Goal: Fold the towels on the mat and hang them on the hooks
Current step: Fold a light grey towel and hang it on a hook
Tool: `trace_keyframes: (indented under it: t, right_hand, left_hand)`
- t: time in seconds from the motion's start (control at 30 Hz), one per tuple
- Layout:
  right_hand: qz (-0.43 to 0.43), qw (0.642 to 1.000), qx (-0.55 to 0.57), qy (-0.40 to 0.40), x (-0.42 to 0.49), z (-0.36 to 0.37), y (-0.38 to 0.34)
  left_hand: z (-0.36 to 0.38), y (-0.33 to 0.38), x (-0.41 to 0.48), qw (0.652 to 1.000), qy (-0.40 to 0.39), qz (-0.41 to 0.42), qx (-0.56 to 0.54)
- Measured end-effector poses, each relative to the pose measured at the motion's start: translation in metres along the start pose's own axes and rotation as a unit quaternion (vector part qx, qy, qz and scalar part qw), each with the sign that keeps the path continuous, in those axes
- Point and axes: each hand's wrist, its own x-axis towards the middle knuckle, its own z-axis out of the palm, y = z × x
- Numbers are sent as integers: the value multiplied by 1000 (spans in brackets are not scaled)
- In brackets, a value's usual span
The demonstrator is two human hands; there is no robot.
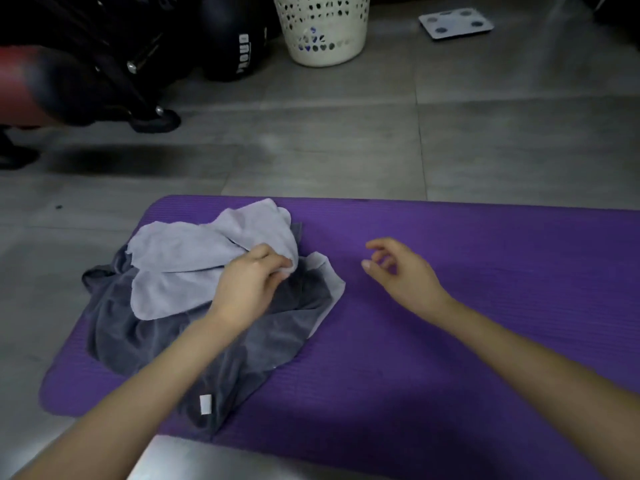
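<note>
A purple mat [485, 289] lies on the grey tiled floor. On its left end is a crumpled pile of towels: a light lavender towel [194, 251] on top of a dark grey towel [138, 330] with a white tag near its front corner. My left hand [249, 285] pinches a fold of the lavender towel at the pile's right side. My right hand [401, 268] hovers just above the bare mat to the right of the pile, fingers loosely curled, holding nothing. No hooks are in view.
A white perforated laundry basket [325, 32] stands on the floor at the back. A white bathroom scale [455, 24] lies at the back right. Black gym equipment with wheels [152, 116] and a dark ball [235, 39] crowd the back left.
</note>
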Motion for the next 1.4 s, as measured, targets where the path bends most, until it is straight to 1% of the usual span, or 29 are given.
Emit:
trace_keyframes:
  t: [0.07,0.1,0.17,0.23,0.33,0.37,0.4,0.47,0.53,0.6,0.67,0.7,0.77,0.8,0.87,0.93,0.97,1.0,1.07,1.13,1.2,1.23,1.3,1.37,1.4]
  right_hand:
    - [-39,998,54,-5,-5,-21,-13]
    - [-67,995,77,-14,-9,-33,-18]
    - [-102,987,117,-45,-16,-57,-26]
    - [-117,977,163,-77,-24,-81,-31]
    - [-122,955,243,-120,-36,-112,-24]
    - [-121,950,262,-123,-41,-123,-17]
    - [-120,946,279,-113,-45,-135,-10]
    - [-124,944,300,-56,-54,-165,8]
    - [-131,946,297,28,-64,-205,25]
    - [-128,938,304,110,-77,-255,41]
    - [-134,933,282,179,-92,-304,56]
    - [-135,936,255,201,-99,-323,65]
    - [-117,954,194,199,-113,-347,88]
    - [-93,968,153,177,-119,-352,104]
    - [-22,992,22,124,-126,-349,143]
    - [37,988,-105,104,-130,-337,176]
    - [51,982,-138,114,-130,-328,187]
    - [56,979,-148,125,-130,-319,194]
    - [48,979,-140,139,-124,-299,202]
    - [26,979,-144,145,-114,-279,209]
    - [-1,970,-191,153,-104,-260,219]
    - [0,965,-215,147,-98,-253,224]
    - [10,960,-256,115,-87,-239,233]
    - [-19,953,-290,85,-76,-227,243]
    - [-41,949,-301,78,-72,-221,249]
  left_hand:
    - [-20,18,18,998,-21,61,7]
    - [-29,29,26,997,-27,79,7]
    - [-41,57,39,995,-41,91,-5]
    - [-49,92,49,993,-58,99,-16]
    - [-54,149,70,992,-67,102,-30]
    - [-53,169,79,992,-65,103,-32]
    - [-51,189,88,992,-63,106,-33]
    - [-45,232,108,990,-65,116,-43]
    - [-35,276,129,987,-56,129,-77]
    - [-23,323,152,982,-31,133,-133]
    - [-8,367,173,973,-15,138,-185]
    - [0,386,180,969,-17,143,-201]
    - [17,408,187,964,-53,152,-212]
    - [26,410,187,964,-79,144,-208]
    - [41,396,181,970,-120,97,-190]
    - [51,365,172,978,-143,36,-150]
    - [54,347,165,981,-155,11,-119]
    - [57,328,157,982,-171,-5,-79]
    - [62,293,141,978,-209,-12,5]
    - [69,264,126,967,-248,-12,64]
    - [81,240,113,963,-257,-24,70]
    - [89,229,108,965,-252,-36,63]
    - [112,207,97,967,-236,-77,48]
    - [138,186,84,968,-223,-110,32]
    - [153,178,76,969,-221,-109,24]
